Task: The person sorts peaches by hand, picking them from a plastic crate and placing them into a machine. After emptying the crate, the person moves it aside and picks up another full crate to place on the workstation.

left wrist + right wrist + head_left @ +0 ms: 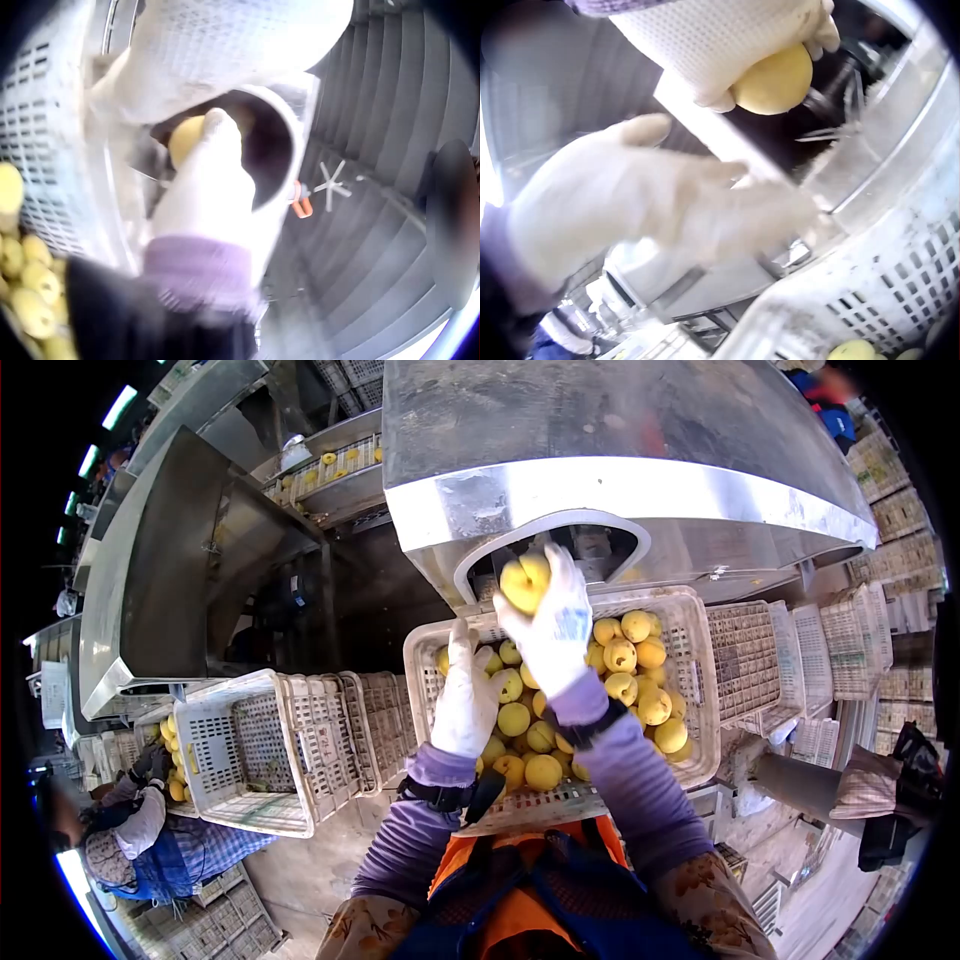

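1. Fruit location first: one yellow fruit (pixel 525 582) is being held up right in front of the round opening (pixel 615 550) in the metal housing (pixel 600 420), above the far edge of the crate (pixel 704 705).
2. It's gripped by the right hand (pixel 550 622), gloved, with fingers and thumb curled round its side.
3. Nothing is being held by the left hand (pixel 465 700); its fingers are stretched out over the crate, pointed roughly toward the opening.
4. Progress, as far as can be judged: a single fruit has been picked up and brought to the opening, but not released. Loads of yellow fruits (pixel 655 705) are left in the crate, so plenty seems undone. How many have been handled can't be told.
5. Orientation: it's pretty much round, so no clear long axis can be called. A crease is seen near its top in the head view, though with the wrist views this blurry, its exact facing shouldn't be sworn to.
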Demonstrator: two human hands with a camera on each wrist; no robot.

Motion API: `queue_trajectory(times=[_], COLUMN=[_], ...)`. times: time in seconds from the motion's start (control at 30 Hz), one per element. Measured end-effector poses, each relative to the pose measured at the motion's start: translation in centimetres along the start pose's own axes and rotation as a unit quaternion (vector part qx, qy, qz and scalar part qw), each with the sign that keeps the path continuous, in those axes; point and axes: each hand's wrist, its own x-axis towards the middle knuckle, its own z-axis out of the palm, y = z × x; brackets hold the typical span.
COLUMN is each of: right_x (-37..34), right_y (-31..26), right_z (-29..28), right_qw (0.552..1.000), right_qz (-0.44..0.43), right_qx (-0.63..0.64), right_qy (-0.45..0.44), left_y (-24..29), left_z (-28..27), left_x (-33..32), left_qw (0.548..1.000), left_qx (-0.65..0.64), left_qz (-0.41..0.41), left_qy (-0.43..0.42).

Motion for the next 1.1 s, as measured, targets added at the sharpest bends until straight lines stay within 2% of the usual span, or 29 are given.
queue_trajectory(times=[0.03, 0.07, 0.1, 0.13, 0.17, 0.2, 0.23, 0.27, 0.3, 0.37, 0.4, 0.43, 0.5, 0.53, 0.57, 0.63, 0.67, 0.7, 0.73, 0.77, 0.8, 0.83, 0.87, 0.9, 0.93, 0.97, 1.03, 1.1], right_x=[1.7, 3.5, 4.6, 4.6, 4.6, 3.9, 1.7, -0.8, -3.6, -8.0, -9.5, -10.6, -11.4, -11.9, -12.4, -10.2, -10.6, -11.2, -10.8, -10.4, -10.1, -9.9, -9.4, -8.9, -8.8, -9.2, -9.5, -8.6], right_y=[1.4, 1.7, 1.3, 1.0, 0.9, 0.9, 1.5, 2.2, 3.3, 7.1, 8.5, 9.5, 10.7, 11.1, 11.6, 10.9, 11.5, 12.0, 11.6, 11.2, 10.2, 9.2, 7.7, 6.2, 4.9, 3.7, 2.9, 1.7], right_z=[2.4, 3.1, 2.3, 1.3, 0.3, -1.6, -3.1, -3.8, -3.6, -1.8, 0.0, 1.8, 5.0, 6.5, 7.9, 8.5, 8.4, 7.8, 6.3, 4.2, 2.2, 0.5, -1.6, -3.3, -4.2, -4.9, -6.0, -8.0], right_qw=[0.997, 0.996, 0.993, 0.995, 0.996, 0.998, 0.998, 0.994, 0.969, 0.96, 0.95, 0.935, 0.887, 0.863, 0.847, 0.806, 0.826, 0.845, 0.873, 0.879, 0.867, 0.815, 0.775, 0.727, 0.712, 0.721, 0.779, 0.843], right_qz=[0.07, 0.055, 0.062, 0.056, 0.049, 0.039, 0.041, 0.084, 0.198, 0.146, 0.159, 0.17, 0.3, 0.368, 0.376, 0.416, 0.397, 0.378, 0.383, 0.394, 0.425, 0.435, 0.437, 0.434, 0.426, 0.431, 0.4, 0.33], right_qx=[0.005, -0.043, -0.029, -0.028, -0.029, 0.051, 0.048, 0.057, 0.101, -0.026, -0.09, -0.153, -0.146, -0.116, -0.177, -0.207, -0.19, -0.172, -0.098, -0.027, 0.172, 0.363, 0.445, 0.525, 0.548, 0.529, 0.466, 0.411], right_qy=[-0.04, -0.051, -0.096, -0.08, -0.064, -0.019, -0.021, -0.032, -0.105, -0.238, -0.254, -0.269, -0.319, -0.326, -0.332, -0.368, -0.352, -0.338, -0.286, -0.265, -0.196, -0.119, -0.104, -0.086, -0.103, -0.124, -0.127, -0.113], left_y=[-1.5, -3.2, -4.9, -7.0, -8.6, -9.2, -9.8, -10.3, -10.1, -13.8, -14.9, -15.9, -18.1, -19.2, -19.7, -19.4, -19.2, -19.0, -18.4, -17.7, -17.0, -17.5, -12.8, -11.6, -9.2, -7.2, -5.3, -3.5], left_z=[-1.6, -3.0, -4.4, -5.4, -5.9, -6.1, -6.2, -6.7, -6.5, -7.9, -7.8, -7.7, -7.6, -7.1, -7.4, -7.0, -7.3, -7.6, -7.7, -7.7, -7.6, -8.7, -5.9, -5.2, -3.2, -1.5, -1.2, -0.7], left_x=[0.8, 1.7, 2.7, 3.7, 4.3, 5.0, 5.9, 6.6, 7.5, 9.1, 9.2, 9.7, 10.8, 11.0, 11.6, 12.7, 12.5, 11.5, 10.9, 10.1, 8.8, 7.8, 5.1, 3.6, 2.5, 1.1, 0.0, -0.8], left_qw=[0.995, 0.975, 0.94, 0.879, 0.799, 0.734, 0.664, 0.611, 0.543, 0.464, 0.465, 0.514, 0.605, 0.526, 0.516, 0.493, 0.514, 0.568, 0.62, 0.667, 0.746, 0.951, 0.993, 0.976, 0.968, 0.952, 0.968, 0.977], left_qx=[0.087, 0.207, 0.323, 0.463, 0.59, 0.67, 0.741, 0.79, 0.838, 0.879, 0.88, 0.852, 0.787, 0.844, 0.846, 0.85, 0.845, 0.817, 0.784, 0.744, 0.66, 0.287, 0.042, -0.144, -0.207, -0.268, -0.22, -0.182], left_qz=[-0.022, -0.025, -0.037, -0.034, -0.03, -0.034, -0.033, -0.008, -0.05, -0.069, -0.031, -0.05, -0.087, -0.075, -0.102, -0.153, -0.116, -0.071, -0.018, 0.036, 0.031, -0.029, -0.072, -0.145, -0.142, -0.137, -0.107, -0.085], left_qy=[0.043, 0.072, 0.101, 0.11, 0.112, 0.101, 0.091, 0.046, -0.028, -0.089, -0.089, -0.088, -0.082, -0.078, -0.088, -0.109, -0.095, -0.065, -0.03, 0.006, 0.083, 0.113, 0.081, 0.078, 0.013, -0.048, -0.062, -0.068])
